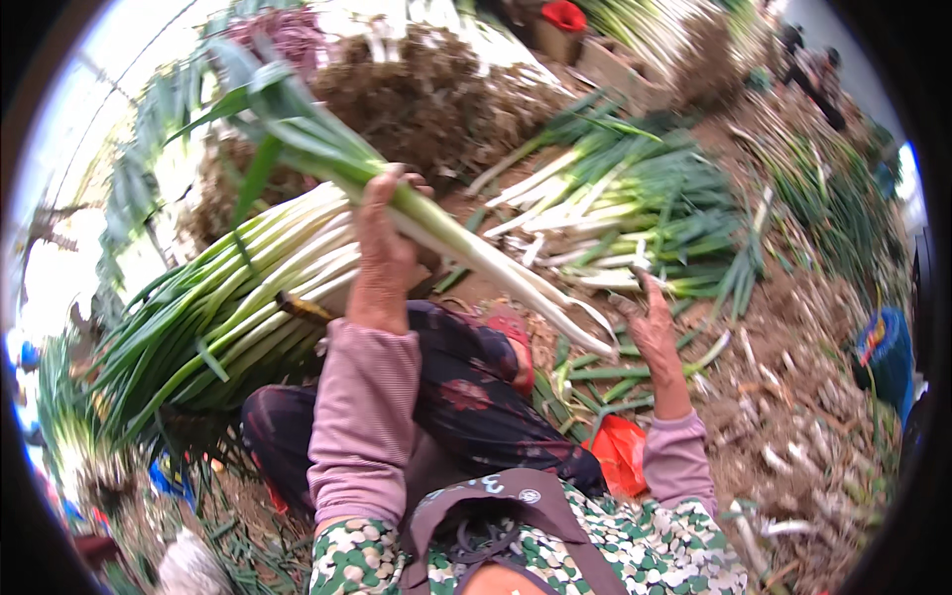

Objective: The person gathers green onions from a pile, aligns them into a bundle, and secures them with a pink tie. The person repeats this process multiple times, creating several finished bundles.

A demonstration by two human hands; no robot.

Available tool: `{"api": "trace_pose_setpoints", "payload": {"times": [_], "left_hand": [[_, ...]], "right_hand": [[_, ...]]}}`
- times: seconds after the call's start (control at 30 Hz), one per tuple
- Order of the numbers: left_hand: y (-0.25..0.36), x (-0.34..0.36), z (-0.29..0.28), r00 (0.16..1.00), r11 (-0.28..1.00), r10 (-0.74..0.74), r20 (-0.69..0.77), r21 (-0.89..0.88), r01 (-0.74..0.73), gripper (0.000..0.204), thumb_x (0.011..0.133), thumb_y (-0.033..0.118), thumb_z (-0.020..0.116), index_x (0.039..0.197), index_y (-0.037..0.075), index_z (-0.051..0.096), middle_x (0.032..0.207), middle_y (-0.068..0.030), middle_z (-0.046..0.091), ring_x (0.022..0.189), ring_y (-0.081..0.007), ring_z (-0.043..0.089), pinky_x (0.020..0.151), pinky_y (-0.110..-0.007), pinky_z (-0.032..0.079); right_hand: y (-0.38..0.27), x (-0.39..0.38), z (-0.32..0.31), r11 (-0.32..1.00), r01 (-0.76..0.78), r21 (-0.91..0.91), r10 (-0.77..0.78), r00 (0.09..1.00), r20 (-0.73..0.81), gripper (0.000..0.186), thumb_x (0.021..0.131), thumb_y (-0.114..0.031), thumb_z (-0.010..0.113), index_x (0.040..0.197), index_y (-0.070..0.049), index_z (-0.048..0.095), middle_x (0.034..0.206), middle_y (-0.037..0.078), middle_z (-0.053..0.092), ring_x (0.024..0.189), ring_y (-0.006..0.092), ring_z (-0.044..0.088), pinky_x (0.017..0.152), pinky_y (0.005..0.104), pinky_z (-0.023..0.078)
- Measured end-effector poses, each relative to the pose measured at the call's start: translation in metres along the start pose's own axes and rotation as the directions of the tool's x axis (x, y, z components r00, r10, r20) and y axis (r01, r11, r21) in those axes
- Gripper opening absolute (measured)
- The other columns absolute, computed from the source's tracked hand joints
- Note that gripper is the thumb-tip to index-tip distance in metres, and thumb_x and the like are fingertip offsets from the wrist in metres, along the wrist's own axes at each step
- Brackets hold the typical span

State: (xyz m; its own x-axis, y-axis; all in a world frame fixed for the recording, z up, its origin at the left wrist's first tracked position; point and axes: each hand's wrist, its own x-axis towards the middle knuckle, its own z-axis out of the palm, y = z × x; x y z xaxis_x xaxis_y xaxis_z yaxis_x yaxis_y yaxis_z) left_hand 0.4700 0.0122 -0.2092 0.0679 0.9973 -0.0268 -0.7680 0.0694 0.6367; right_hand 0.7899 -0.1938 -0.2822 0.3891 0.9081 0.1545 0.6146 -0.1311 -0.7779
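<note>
My left hand (380, 233) is closed around the shaft of a large green onion (476, 253), held up slantwise. Its green leaves point to the upper left, and its white end reaches down to the right. A thin pale strip curls off near that end. Just beyond the white end, my right hand (652, 322) has its thumb and forefinger apart, with nothing visible between them. Under my left arm lies a thick stack of green onions (248, 268) with clean white shafts. A looser pile of green onions (635, 208) spreads on the ground ahead of my right hand.
Bundles with brown, earthy roots (416, 94) stand at the back. On the right, trimmings (793, 397) cover the soil below more green onions (833, 188). A bright red-orange item (620, 454) sits by my right forearm, and a blue sack (886, 357) stands at the far right.
</note>
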Motion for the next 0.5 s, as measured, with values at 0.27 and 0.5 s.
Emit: {"api": "trace_pose_setpoints", "payload": {"times": [0.27, 0.5], "left_hand": [[0.038, -0.015, 0.032, 0.98, 0.983, 0.184, 0.077, -0.01, -0.184, 0.042, 0.081, 0.009, 0.07, 0.117, 0.008, 0.048, 0.093, -0.0074, 0.061, 0.082, -0.0209, 0.064, 0.071, -0.036, 0.057], [0.28, 0.001, -0.024, 0.821, 0.828, 0.555, -0.131, 0.184, -0.53, 0.052, 0.091, 0.053, 0.054, 0.121, 0.01, 0.055, 0.108, -0.0105, 0.062, 0.101, -0.0284, 0.059, 0.094, -0.044, 0.047]], "right_hand": [[-0.137, 0.043, 0.075, 0.868, 0.47, 0.162, -0.494, 0.777, 0.39, 0.067, 0.072, -0.004, 0.072, 0.133, -0.001, 0.045, 0.113, 0.027, 0.06, 0.106, 0.0425, 0.06, 0.09, 0.0441, 0.048], [-0.215, 0.097, 0.131, 0.531, 0.844, 0.079, -0.834, 0.503, 0.227, 0.066, 0.072, -0.002, 0.07, 0.132, -0.003, 0.044, 0.1, 0.02, 0.059, 0.09, 0.0391, 0.06, 0.076, 0.0451, 0.05]]}}
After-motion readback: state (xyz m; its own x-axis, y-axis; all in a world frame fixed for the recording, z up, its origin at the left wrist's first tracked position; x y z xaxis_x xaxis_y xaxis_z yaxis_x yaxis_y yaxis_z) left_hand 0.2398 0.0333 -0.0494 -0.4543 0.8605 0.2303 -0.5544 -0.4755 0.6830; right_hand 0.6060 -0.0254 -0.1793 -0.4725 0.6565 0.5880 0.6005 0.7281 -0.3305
